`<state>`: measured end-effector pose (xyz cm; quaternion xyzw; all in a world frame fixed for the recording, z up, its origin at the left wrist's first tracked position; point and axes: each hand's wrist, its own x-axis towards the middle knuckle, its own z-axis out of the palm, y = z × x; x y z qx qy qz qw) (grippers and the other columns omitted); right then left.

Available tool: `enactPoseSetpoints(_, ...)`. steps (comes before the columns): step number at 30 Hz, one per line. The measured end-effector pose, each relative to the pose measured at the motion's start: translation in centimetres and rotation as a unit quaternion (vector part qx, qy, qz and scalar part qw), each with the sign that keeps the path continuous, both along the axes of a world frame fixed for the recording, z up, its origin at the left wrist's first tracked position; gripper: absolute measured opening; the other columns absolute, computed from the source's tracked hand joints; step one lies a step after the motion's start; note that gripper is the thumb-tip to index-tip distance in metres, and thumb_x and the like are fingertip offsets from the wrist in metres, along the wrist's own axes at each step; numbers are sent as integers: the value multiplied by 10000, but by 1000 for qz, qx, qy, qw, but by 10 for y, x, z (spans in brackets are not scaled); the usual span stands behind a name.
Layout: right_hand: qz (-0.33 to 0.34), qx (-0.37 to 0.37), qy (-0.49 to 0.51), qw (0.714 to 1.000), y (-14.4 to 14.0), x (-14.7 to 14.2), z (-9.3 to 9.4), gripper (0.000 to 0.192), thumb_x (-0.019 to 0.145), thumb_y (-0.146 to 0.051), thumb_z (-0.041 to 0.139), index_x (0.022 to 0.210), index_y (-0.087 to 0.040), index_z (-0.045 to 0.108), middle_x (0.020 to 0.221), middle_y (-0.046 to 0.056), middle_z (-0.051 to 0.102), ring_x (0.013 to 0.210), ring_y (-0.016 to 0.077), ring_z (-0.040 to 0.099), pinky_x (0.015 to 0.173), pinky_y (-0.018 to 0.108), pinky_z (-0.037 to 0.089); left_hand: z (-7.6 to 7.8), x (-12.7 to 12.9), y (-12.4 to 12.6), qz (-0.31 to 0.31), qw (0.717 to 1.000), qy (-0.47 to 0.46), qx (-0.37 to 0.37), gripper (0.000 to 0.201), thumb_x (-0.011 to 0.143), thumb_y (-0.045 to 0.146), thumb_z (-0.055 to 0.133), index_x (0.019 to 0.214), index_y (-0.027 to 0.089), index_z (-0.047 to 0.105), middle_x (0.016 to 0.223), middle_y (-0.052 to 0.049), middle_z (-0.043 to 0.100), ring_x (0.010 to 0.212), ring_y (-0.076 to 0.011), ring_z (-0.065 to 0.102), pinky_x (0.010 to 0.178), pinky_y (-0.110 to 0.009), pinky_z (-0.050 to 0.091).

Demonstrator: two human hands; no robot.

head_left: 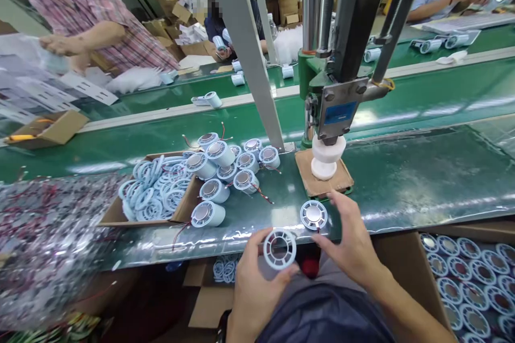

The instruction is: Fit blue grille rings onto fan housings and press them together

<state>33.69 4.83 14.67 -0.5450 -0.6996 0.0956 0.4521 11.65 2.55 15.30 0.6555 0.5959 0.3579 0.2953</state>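
My left hand [261, 273] grips a light-blue spoked ring part [266, 249] by its sides, its round face turned up and its centre dark. Just right of it, a light-blue housing with a silver motor-like disc [314, 214] stands on the green bench edge. My right hand [354, 236] is around that housing's right side, thumb and forefinger spread wide apart; whether they touch it I cannot tell. Beyond it is a bench press with a white round press head [329, 148] above a white round base [323, 168] on a brown board [308, 185].
Left of my hands are several blue motor housings [213, 191] with wires and a cardboard box of blue rings [153, 193]. Wired parts [60, 246] are heaped far left. A box of finished-looking housings [462, 268] stands low right. People [96, 21] work across the green conveyor [241, 112].
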Motion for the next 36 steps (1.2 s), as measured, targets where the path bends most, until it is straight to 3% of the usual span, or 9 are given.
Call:
enactPoseSetpoints(4,33,17,-3,999,14,-4,-21,784,877,-150,613,1580,-238,277,1294,147,650,1164,297,664,961,458,603,2,40,28,-18,999,-41,20,555,691,285,850,1171,194,587,1191,-126,673,1063,-318,681,937,-492,564)
enactPoseSetpoints(10,-14,37,12,999,12,-10,-36,836,841,-95,553,1602,-223,230,1191,136,709,1032,273,733,868,421,648,9,81,52,-24,998,-36,-53,506,654,108,771,1111,199,573,1105,-94,679,1065,-313,652,945,-488,521)
enactPoseSetpoints(15,-36,54,14,998,13,-11,-39,846,838,-93,546,1612,-230,234,1176,132,729,1014,278,752,844,431,661,3,80,51,-24,996,-47,-66,486,689,134,725,1144,191,564,1125,-111,670,1078,-319,638,955,-502,504)
enactPoseSetpoints(22,-36,67,33,997,14,-10,-39,819,892,-132,546,1632,-255,218,1151,115,752,973,262,771,797,402,673,-4,72,52,-103,991,-86,-25,485,767,166,688,1237,199,571,1259,-132,643,1205,-328,591,1049,-533,456)
enactPoseSetpoints(29,-27,61,36,997,15,-11,-38,838,939,-166,563,1654,-233,131,1153,130,766,973,266,777,787,395,675,-17,74,47,-121,988,-95,-30,483,886,229,605,1357,207,499,1417,-157,556,1362,-334,501,1142,-582,377)
enactPoseSetpoints(33,6,53,-5,999,14,-7,-37,755,900,-68,495,1608,-254,310,1199,129,743,1034,267,748,844,411,666,-23,78,40,-104,991,-74,-48,518,930,292,547,1433,195,467,1509,-179,520,1421,-349,465,1150,-598,376)
enactPoseSetpoints(36,66,25,-94,993,16,13,-12,765,843,-52,517,1581,-194,372,1252,160,710,1087,289,722,861,415,665,-18,79,42,-74,992,-83,-62,545,865,293,602,1389,171,523,1421,-181,619,1318,-353,576,1092,-569,451)
